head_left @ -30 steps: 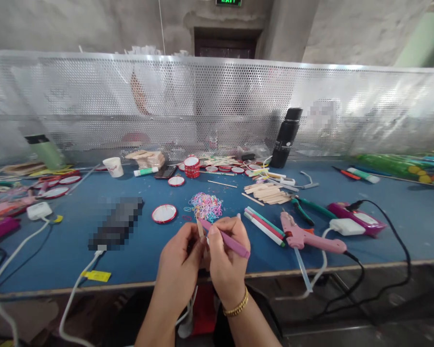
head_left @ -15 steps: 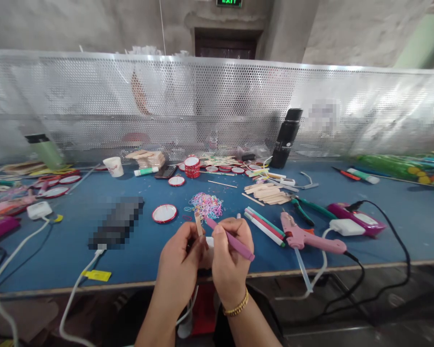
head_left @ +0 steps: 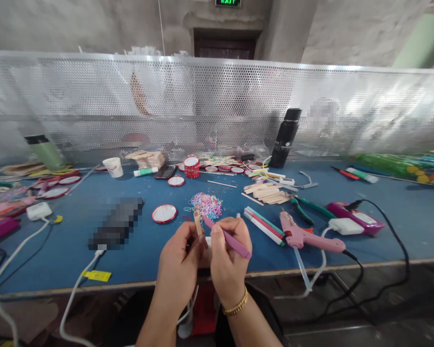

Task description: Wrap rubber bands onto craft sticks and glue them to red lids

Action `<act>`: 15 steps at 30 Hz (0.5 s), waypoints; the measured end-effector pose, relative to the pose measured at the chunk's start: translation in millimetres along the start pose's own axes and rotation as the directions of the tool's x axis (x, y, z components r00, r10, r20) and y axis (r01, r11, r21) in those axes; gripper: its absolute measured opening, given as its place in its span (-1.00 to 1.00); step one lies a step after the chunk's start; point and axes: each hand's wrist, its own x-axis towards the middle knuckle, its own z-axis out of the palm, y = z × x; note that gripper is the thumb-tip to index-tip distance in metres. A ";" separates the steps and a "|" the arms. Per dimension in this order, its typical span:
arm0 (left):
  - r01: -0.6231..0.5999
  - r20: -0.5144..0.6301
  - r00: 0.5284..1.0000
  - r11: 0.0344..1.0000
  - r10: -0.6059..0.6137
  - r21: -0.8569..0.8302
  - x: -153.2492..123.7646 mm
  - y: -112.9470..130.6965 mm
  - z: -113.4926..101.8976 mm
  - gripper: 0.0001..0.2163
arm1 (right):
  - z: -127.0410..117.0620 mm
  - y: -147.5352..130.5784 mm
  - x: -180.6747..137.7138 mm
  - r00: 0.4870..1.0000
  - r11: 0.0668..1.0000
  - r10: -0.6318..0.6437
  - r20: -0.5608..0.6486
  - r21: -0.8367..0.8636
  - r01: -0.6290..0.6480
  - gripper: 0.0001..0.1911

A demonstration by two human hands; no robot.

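Between the thumb and fingers of my left hand [head_left: 181, 253] is a flat wooden craft stick [head_left: 197, 224], held upright with its top end showing. My right hand [head_left: 229, 255] grips a purple marker [head_left: 235, 243], its tip end pointing up and left beside the stick. Whether the tip touches the wood I cannot make out. Just beyond both hands lies a heap of small coloured rubber bands [head_left: 206, 205]. A round white lid with a red rim [head_left: 164, 213] rests to the left of the heap. Something white, partly hidden, sits beneath my hands.
On the right are several markers [head_left: 262, 226], a pink glue gun [head_left: 300, 236], green-handled pliers [head_left: 304, 212] and loose craft sticks [head_left: 267, 193]. A dark phone [head_left: 119, 221] with a cable lies left. A black bottle [head_left: 285, 138] and paper cup [head_left: 113, 167] stand near the perforated screen [head_left: 231, 91].
My right hand and the purple marker have shifted slightly left, closer to the craft stick. My left hand holds nearly the same position.
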 end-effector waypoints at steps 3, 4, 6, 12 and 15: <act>0.003 0.015 1.000 1.000 -0.002 -0.013 -0.3 -1.7 0.0 -0.87 | -0.4 0.2 -0.6 1.000 0.999 0.004 0.009 0.035 -0.004 -0.87; 0.003 0.017 1.000 1.000 -0.002 -0.012 -0.5 -1.7 0.1 -0.87 | -0.5 0.9 -1.3 1.000 0.999 0.007 0.024 0.047 -0.008 -0.88; 0.002 0.016 1.000 1.000 -0.002 -0.010 -0.8 -0.8 0.6 -0.87 | -0.8 2.9 -2.7 0.999 0.998 0.007 0.052 0.060 -0.010 -0.90; 0.003 0.008 1.000 1.000 -0.003 -0.027 -0.8 3.9 1.7 -0.87 | -0.7 5.9 -4.6 0.997 0.999 -0.001 0.083 0.033 -0.002 -0.89; 0.000 0.000 1.000 1.000 0.000 0.004 -0.5 3.4 1.5 -0.88 | 0.0 4.2 -3.4 0.998 1.000 0.004 0.061 0.008 -0.005 -0.88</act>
